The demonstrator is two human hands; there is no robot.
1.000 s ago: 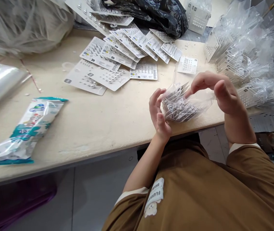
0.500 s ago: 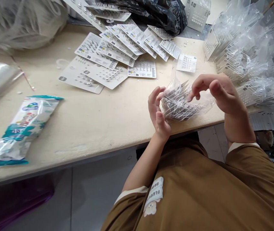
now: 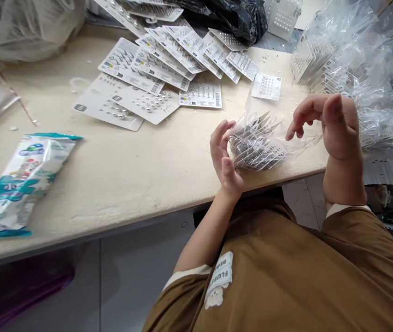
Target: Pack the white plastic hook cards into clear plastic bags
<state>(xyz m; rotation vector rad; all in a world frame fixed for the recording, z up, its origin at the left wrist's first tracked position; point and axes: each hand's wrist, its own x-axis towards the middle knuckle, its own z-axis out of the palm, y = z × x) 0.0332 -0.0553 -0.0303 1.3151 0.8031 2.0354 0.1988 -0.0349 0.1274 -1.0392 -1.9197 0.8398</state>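
On the left side of a clear plastic bag [image 3: 258, 150], my left hand [image 3: 226, 159] is curled with its fingers behind and thumb in front. Inside the bag stands a stack of earring cards [image 3: 253, 143], seen mostly edge-on through the film. My right hand [image 3: 331, 122] is raised over the bag's loose right end, its fingers bent and its thumb apart from them. Nothing shows in that hand; whether its fingertips brush the film I cannot tell. Beyond the bag, a small earring card [image 3: 266, 86] lies flat on the table.
Several earring cards [image 3: 155, 69] are fanned across the table [image 3: 127, 170]. Bagged cards [image 3: 341, 69] are piled at the right. A snack-like teal and white packet [image 3: 26, 180] lies at the left. A black plastic bag [image 3: 231, 18] and a whitish bag [image 3: 23, 32] sit at the back.
My right hand has moved right and away from the cards in the bag, its thumb turning upward. My left hand stays at the bag. The view has shifted slightly.
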